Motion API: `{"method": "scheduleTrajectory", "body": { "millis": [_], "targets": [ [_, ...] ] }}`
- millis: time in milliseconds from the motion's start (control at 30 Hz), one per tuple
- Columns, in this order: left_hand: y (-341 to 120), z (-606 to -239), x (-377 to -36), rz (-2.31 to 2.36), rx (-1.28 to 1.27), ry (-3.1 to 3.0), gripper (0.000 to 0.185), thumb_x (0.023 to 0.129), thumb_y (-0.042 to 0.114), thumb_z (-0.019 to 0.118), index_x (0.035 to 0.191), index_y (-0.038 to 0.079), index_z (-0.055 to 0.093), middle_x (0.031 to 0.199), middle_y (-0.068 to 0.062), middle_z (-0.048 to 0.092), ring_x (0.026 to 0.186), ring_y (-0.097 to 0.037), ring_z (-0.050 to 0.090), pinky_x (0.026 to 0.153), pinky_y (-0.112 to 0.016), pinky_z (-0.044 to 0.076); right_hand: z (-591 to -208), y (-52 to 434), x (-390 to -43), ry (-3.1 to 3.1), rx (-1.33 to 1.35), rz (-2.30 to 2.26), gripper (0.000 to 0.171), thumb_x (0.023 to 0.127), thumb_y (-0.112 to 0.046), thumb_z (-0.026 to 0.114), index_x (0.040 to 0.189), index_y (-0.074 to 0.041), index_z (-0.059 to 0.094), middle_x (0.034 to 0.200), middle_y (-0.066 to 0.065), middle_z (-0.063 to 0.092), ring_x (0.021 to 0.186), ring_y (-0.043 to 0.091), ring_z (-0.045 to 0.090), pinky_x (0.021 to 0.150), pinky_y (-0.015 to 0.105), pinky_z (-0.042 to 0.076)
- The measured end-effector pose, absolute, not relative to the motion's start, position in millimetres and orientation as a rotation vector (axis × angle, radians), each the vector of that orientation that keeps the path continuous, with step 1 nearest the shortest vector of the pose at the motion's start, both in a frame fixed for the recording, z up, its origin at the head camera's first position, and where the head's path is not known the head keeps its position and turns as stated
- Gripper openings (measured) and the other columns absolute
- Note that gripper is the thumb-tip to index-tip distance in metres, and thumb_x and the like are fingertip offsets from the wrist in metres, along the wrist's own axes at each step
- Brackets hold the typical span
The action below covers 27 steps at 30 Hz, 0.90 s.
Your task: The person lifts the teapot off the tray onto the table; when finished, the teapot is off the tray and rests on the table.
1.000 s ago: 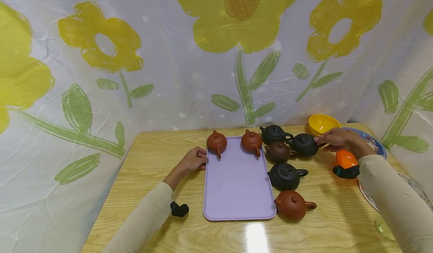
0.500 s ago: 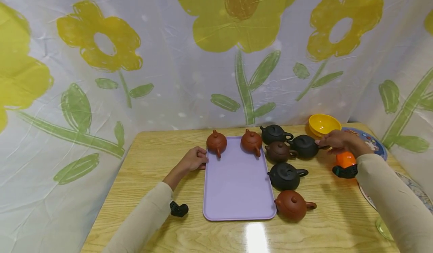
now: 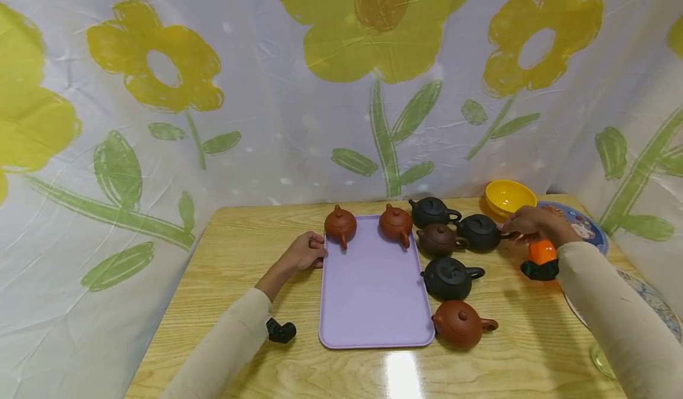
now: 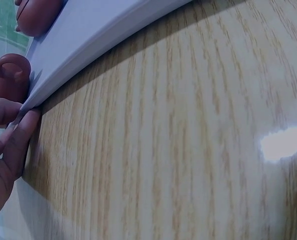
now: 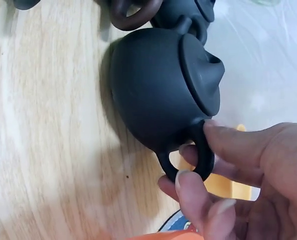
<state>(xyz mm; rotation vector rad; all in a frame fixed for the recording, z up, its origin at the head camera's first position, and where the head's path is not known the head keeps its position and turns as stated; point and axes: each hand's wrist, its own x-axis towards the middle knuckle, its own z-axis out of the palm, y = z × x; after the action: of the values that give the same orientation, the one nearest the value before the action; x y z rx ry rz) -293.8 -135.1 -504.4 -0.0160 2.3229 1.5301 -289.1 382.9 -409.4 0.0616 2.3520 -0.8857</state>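
both arms reach forward in pale long sleeves, forearms angled inward. the left hand [image 3: 306, 252] lies low on the surface [image 3: 240, 233], wrist bent a little, its fingers [image 4: 19, 137] lightly curled with the tips pressed together against the edge of the tray [image 3: 373, 286]. the right hand [image 3: 528, 223] is stretched farther out and turned palm inward; its thumb and curled fingers [image 5: 194, 192] pinch the loop handle of the black teapot [image 5: 161, 87], one fingertip hooked through the loop.
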Motion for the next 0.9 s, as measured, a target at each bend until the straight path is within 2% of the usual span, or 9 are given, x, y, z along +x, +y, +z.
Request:
{"method": "scheduleTrajectory", "body": {
  "millis": [100,200,300,400,567,667,800,900],
  "targets": [
    [-135,-504,-294,1.532,-0.019,2.322,0.032,0.093,-0.001,0.064,0.123,-0.004,0.053,0.105,-0.013,0.059,0.083,-0.017,0.062,0.067,-0.028,0.062,-410,383,-287,2.384,0.050,-0.876,0.044,0.106,-0.023,0.050,0.128,0.015,0.055,0.104,0.019,0.060,0.079,0.016,0.060,0.074,0.031,0.060],
    [-135,-504,-293,1.532,-0.013,2.326,0.032,0.093,-0.001,0.064,0.122,-0.004,0.053,0.104,-0.014,0.059,0.083,-0.017,0.062,0.067,-0.028,0.062,-411,384,-286,2.435,0.031,-0.865,0.054,0.106,-0.026,0.049,0.136,0.019,0.047,0.116,0.027,0.055,0.078,0.017,0.063,0.073,0.034,0.061],
    [-135,-503,-292,1.531,-0.009,2.330,0.032,0.093,-0.001,0.063,0.123,-0.005,0.053,0.105,-0.014,0.059,0.083,-0.017,0.062,0.068,-0.028,0.062,-409,383,-284,2.502,0.029,-0.874,0.054,0.106,-0.029,0.050,0.134,0.018,0.048,0.110,0.025,0.054,0.073,0.017,0.064,0.067,0.031,0.059],
    [-135,-502,-292,1.531,-0.014,2.327,0.032,0.093,-0.001,0.063,0.124,-0.004,0.053,0.106,-0.014,0.059,0.084,-0.017,0.062,0.068,-0.028,0.062,-404,380,-282,2.596,0.062,-0.921,0.054,0.104,-0.032,0.053,0.128,0.016,0.052,0.102,0.021,0.060,0.070,0.018,0.064,0.062,0.030,0.056],
    [-136,-502,-292,1.521,-0.016,2.335,0.032,0.094,0.000,0.063,0.124,-0.004,0.053,0.108,-0.016,0.059,0.086,-0.018,0.063,0.069,-0.028,0.062,-394,364,-279,2.698,0.083,-1.045,0.048,0.102,-0.031,0.058,0.124,0.011,0.055,0.097,0.016,0.065,0.072,0.019,0.067,0.060,0.027,0.057],
    [-137,-502,-292,1.526,-0.029,2.330,0.032,0.094,0.000,0.063,0.124,-0.004,0.053,0.109,-0.016,0.059,0.086,-0.018,0.063,0.069,-0.029,0.063,-390,347,-278,2.700,0.054,-1.117,0.048,0.102,-0.034,0.058,0.124,0.009,0.055,0.105,0.020,0.067,0.073,0.019,0.069,0.061,0.028,0.058],
    [-136,-500,-293,1.528,-0.041,2.320,0.033,0.094,0.000,0.064,0.124,-0.004,0.053,0.111,-0.017,0.059,0.086,-0.018,0.063,0.070,-0.030,0.063,-384,317,-274,2.683,0.016,-1.196,0.048,0.103,-0.038,0.057,0.124,0.005,0.056,0.114,0.018,0.069,0.072,0.019,0.068,0.061,0.027,0.058],
    [-135,-500,-293,1.525,-0.042,2.320,0.033,0.094,0.000,0.064,0.124,-0.003,0.053,0.111,-0.017,0.059,0.086,-0.018,0.063,0.070,-0.029,0.063,-380,290,-271,2.646,-0.028,-1.259,0.042,0.103,-0.034,0.057,0.125,0.002,0.058,0.116,0.015,0.069,0.073,0.019,0.067,0.062,0.025,0.057]
  ]
}}
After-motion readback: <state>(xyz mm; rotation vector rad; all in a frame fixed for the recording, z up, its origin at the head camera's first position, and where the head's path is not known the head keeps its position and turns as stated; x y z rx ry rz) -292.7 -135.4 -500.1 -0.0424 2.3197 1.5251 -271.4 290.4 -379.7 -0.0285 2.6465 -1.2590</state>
